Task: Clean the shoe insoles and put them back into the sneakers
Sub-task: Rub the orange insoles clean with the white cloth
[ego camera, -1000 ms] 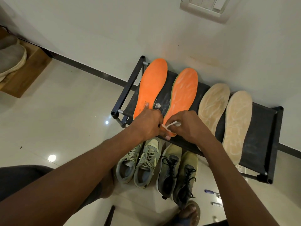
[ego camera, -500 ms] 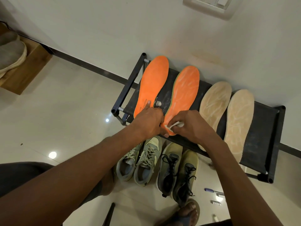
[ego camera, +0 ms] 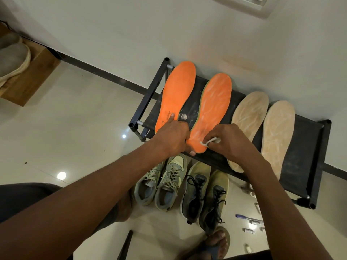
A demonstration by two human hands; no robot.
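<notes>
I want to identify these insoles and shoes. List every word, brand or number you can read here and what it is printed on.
"cushion": printed lengthwise near the heel of the left orange insole, just beside the left hand; a smaller line next to it is too blurred to read.
Sneakers: no readable brand or text.
Small tubes on the floor: markings too small to read.
Beige insoles: no text visible.

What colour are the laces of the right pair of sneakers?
Black laces, seen in the head view.

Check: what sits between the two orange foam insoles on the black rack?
Head view: only bare black rack fabric, dusted with white residue, between the left orange insole and right one.
</notes>
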